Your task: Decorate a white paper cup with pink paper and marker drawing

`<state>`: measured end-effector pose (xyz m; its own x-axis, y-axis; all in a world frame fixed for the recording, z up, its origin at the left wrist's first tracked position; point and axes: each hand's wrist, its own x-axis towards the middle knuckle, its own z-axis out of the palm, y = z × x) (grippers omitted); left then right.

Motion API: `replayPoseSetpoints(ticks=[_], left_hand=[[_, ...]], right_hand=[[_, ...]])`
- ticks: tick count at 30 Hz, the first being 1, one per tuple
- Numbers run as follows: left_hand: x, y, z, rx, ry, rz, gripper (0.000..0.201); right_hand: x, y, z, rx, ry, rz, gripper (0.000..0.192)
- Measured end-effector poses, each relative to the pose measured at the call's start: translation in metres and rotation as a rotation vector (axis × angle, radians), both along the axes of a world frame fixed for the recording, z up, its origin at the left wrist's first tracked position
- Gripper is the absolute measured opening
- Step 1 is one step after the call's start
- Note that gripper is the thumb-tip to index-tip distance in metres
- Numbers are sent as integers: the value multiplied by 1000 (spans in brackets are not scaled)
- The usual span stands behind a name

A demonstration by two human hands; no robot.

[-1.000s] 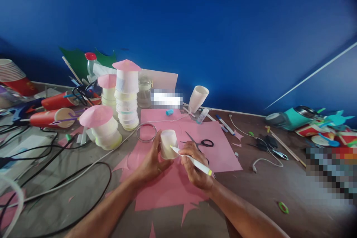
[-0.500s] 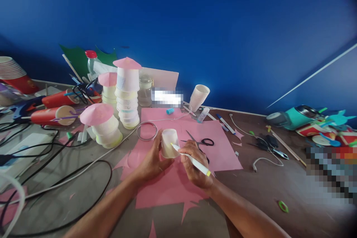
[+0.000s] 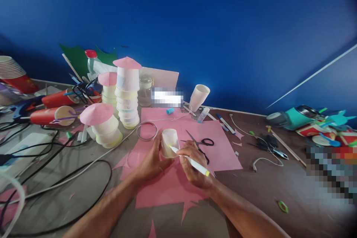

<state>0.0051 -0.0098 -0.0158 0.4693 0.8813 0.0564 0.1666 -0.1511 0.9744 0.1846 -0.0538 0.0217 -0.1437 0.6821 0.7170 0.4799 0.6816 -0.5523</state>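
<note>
Over pink paper [image 3: 220, 152], left hand [image 3: 152, 161] grips cup [image 3: 169, 142]; right hand [image 3: 193, 165] pens it.

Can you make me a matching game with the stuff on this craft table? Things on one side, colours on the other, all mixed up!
Things:
1. scissors handles
2. paper sheet under the hands
3. pen end cap
4. bottle cap

Colours:
A. pink
B. red
C. black
D. yellow-green

Pairs: 1-C, 2-A, 3-D, 4-B
</note>
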Motion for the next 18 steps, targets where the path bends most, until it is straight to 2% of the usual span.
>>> replayPoseSetpoints(ticks=[13, 18], left_hand=[[0, 0, -4, -67, -90, -51, 105], [1, 0, -5, -33, -69, -30, 105]], right_hand=[[0, 0, 0, -4, 19, -12, 15], [-3, 0, 0, -13, -1, -27, 15]])
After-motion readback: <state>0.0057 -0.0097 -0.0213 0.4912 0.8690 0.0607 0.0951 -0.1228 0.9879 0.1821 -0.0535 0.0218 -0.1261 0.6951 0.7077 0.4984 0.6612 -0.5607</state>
